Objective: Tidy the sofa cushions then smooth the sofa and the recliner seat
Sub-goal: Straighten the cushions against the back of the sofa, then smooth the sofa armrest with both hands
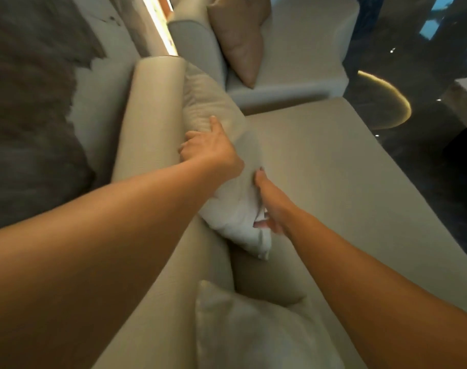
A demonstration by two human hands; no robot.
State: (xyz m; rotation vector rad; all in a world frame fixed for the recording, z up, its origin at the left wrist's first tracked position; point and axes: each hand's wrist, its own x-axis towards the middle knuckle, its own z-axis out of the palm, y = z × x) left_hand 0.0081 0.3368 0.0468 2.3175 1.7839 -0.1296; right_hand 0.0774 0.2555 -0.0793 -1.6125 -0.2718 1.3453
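Standing over a beige sofa (320, 166), one sees at far left a dark shaggy throw or rug (27, 107) hanging behind the rounded, finely woven sofa backrest (152, 107). A lit strip (157, 25) glows beyond the backrest's top end. The left hand (208, 147) reaches across the backrest with the arm stretched long; its fingers are curled into the upper edge of a pale ribbed cushion (213, 102), thumb pressed on the face, gripping it. That cushion stands on edge against the backrest, its lower corner pointing down to the seat. The right hand (269, 201) comes in lower, thumb up along the cushion's front and fingers tucked under its bottom side, pinching the fabric so that it bunches. A second light cushion (248, 328) lies at the near end of the seat, smooth and slightly sheened. Farther off, a tan leather-like cushion (240, 35) leans against the back of a neighbouring pale seat (306, 43). To the right, the floor (413, 169) is dark and glossy, with a curved light reflection and small bright dots.
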